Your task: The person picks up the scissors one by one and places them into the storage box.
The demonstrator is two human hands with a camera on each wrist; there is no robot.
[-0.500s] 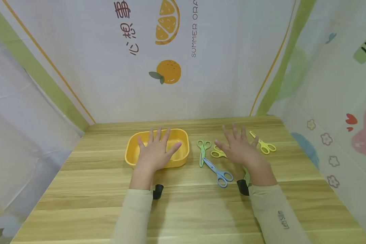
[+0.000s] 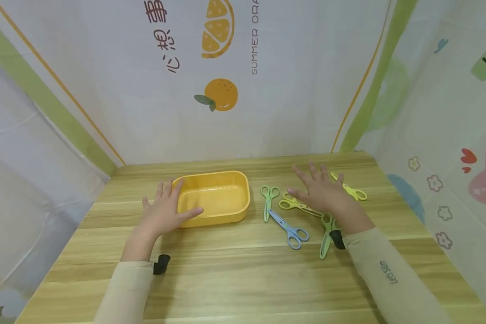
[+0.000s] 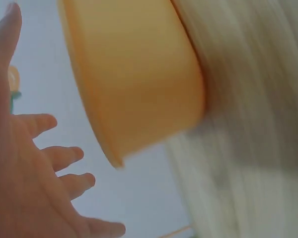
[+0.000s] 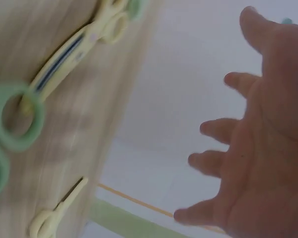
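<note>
A yellow plastic basin (image 2: 214,220) stands left of centre on the table. My left hand (image 2: 162,213), fingers spread, is over its left end; the left wrist view shows a gap between that hand (image 3: 35,168) and the basin (image 3: 139,74). Above the scissors at the right hovers my right hand (image 2: 326,193), fingers spread and holding nothing. Near it lie yellow scissors (image 2: 295,205), green scissors (image 2: 326,243) partly behind the wrist, and another yellow pair (image 2: 358,194). Farther left, light green scissors (image 2: 267,207) meet the tip of blue scissors (image 2: 293,232).
The wood-grain table (image 2: 235,288) ends at a printed white curtain (image 2: 283,112) behind, with more printed cloth on both sides. A black piece (image 2: 161,264) sits at the left wrist, another (image 2: 337,239) at the right one.
My left hand has moved left, from over the basin to its left end. The right forearm has shifted a little right, uncovering more of the green and middle yellow scissors.
</note>
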